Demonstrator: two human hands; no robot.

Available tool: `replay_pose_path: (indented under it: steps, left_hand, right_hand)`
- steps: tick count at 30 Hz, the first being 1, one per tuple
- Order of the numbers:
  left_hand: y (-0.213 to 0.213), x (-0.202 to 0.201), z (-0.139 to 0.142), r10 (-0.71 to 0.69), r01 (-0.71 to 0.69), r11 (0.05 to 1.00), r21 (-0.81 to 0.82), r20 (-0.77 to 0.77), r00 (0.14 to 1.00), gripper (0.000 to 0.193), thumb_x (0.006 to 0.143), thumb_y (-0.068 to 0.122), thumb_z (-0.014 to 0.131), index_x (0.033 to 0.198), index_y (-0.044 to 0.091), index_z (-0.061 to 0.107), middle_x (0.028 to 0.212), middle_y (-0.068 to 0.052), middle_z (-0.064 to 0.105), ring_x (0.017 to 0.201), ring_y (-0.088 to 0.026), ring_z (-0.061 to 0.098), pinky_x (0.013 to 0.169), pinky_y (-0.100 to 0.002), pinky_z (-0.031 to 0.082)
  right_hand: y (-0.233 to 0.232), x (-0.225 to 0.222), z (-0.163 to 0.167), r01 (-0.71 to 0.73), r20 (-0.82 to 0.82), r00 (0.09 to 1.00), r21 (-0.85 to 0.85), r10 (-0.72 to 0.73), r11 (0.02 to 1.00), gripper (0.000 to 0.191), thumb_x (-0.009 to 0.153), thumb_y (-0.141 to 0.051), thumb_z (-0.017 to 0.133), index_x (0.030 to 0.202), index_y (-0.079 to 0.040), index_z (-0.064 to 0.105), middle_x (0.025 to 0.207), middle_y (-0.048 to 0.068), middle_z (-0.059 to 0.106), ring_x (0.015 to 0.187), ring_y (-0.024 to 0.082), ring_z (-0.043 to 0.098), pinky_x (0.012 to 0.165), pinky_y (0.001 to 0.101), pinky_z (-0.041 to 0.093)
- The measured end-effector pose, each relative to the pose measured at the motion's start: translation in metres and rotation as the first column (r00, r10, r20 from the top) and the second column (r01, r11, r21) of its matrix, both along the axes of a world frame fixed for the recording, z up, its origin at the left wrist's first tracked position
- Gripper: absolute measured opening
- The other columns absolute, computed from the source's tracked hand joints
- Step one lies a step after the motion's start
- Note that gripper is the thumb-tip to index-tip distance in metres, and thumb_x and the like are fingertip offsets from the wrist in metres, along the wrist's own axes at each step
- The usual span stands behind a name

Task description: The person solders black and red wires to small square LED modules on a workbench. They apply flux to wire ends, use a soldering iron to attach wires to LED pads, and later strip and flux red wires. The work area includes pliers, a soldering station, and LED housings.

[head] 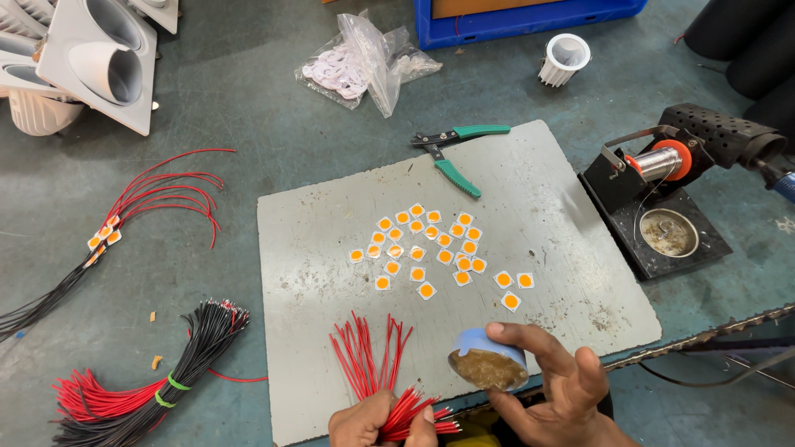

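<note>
Two grips — left hand [364, 422] wires [373, 364], right hand [563, 389] tin [489, 360].

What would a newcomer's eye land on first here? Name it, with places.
First, the cluster of small white squares with orange centres spread on the grey board mid-table. Next, at the near edge, the left hand grips a bunch of red wires, while the right hand holds a small blue tub of brownish paste. Green-handled cutters lie at the board's far edge.

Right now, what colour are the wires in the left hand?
Red wires, held by the left hand; head view.
</note>
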State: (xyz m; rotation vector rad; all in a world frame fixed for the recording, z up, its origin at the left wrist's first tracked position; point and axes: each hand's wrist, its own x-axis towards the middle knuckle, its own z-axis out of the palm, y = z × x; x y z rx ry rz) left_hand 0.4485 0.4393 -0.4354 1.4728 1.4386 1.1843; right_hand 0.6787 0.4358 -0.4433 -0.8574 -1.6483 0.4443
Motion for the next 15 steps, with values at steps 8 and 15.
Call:
replay_pose_path:
  steps: [8,15]
  left_hand:
    - [-0.0031,0.0048,0.0038,0.057,-0.052,0.997,-0.052,0.106,0.993,0.006,0.062,-0.001,0.077,0.058,0.0,0.072,0.045,-0.004,0.063,0.044,-0.002,0.051,0.042,-0.022,0.042]
    - [-0.002,0.0059,0.0059,0.064,-0.064,0.998,-0.007,0.01,0.998,0.017,0.063,0.002,0.081,0.055,0.0,0.067,0.045,-0.004,0.064,0.042,-0.003,0.053,0.04,-0.024,0.044]
  right_hand:
    - [-0.0011,-0.0061,-0.0043,-0.037,-0.006,0.999,0.04,0.038,0.999,0.134,0.074,0.013,0.081,0.159,-0.038,-0.009,0.133,0.03,0.056,0.108,0.032,0.072,0.085,0.042,0.065]
    - [-0.0029,-0.0089,-0.0035,-0.088,-0.012,0.996,0.018,0.089,0.996,0.134,0.076,0.012,0.082,0.159,-0.042,-0.008,0.135,0.03,0.056,0.106,0.03,0.073,0.084,0.0412,0.067]
